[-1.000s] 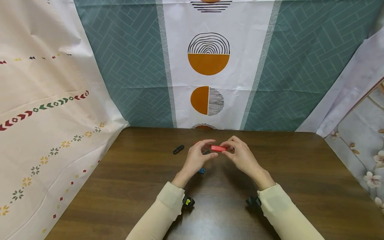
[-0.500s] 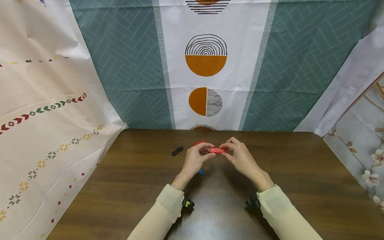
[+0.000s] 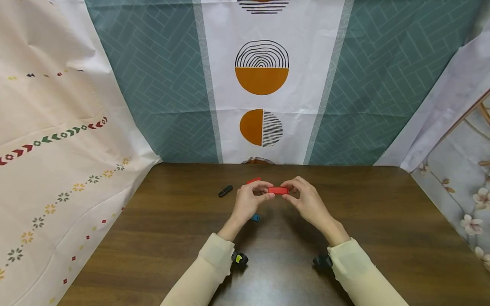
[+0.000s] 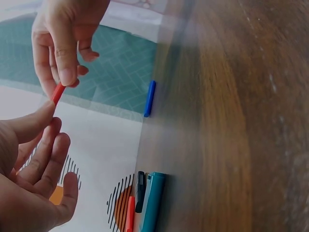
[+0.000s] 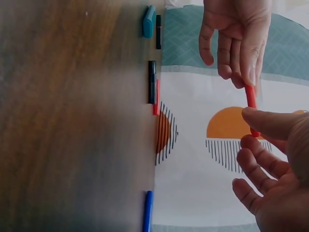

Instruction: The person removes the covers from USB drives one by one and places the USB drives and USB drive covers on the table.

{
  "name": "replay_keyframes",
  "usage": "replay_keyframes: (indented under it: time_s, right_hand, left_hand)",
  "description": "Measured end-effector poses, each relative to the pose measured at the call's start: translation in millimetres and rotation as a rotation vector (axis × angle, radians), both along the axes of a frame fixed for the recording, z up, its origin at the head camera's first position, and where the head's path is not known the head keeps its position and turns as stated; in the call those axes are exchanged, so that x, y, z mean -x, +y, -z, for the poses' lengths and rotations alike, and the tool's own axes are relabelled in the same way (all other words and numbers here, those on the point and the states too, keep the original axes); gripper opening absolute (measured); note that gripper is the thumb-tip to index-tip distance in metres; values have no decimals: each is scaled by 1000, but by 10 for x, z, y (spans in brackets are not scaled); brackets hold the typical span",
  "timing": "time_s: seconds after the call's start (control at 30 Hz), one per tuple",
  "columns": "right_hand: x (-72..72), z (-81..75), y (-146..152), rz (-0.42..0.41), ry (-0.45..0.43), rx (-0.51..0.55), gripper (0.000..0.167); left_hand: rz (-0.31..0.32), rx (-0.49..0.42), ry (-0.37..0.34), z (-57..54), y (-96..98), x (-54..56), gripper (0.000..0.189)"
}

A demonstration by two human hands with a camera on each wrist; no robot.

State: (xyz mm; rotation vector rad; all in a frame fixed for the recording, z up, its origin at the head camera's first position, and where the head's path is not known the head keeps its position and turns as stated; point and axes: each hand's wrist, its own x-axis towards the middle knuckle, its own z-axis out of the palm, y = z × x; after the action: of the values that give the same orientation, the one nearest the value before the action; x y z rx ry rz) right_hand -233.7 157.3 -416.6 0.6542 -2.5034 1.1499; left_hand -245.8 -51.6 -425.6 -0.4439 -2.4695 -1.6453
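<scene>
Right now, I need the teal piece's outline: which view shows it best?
Right wrist: the teal piece shows whole. Left wrist: large, but cut by the bottom edge. Head: partly hidden behind the left hand.

Held stick [image 3: 278, 191] red; table [image 3: 160, 250] brown, wood-grained; sleeves [image 3: 200, 274] cream; back cloth [image 3: 164, 68] white and herringbone-patterned teal.

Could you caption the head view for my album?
Left-hand grip and right-hand grip pinch opposite ends of a red stick above a table, a black stick lying to the left.
</scene>
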Motion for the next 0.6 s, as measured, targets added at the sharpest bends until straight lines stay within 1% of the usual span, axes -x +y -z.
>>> replay_keyframes:
  time_s: [0.3, 0.6]
  right_hand:
    - [-15, 20, -13, 30, 7, 49, 28]
    - [-14, 27, -2, 31, 44, 59, 26]
  left_hand:
    - [14, 1, -24, -12, 8, -12, 26]
    - [28, 1, -14, -17, -12, -18, 26]
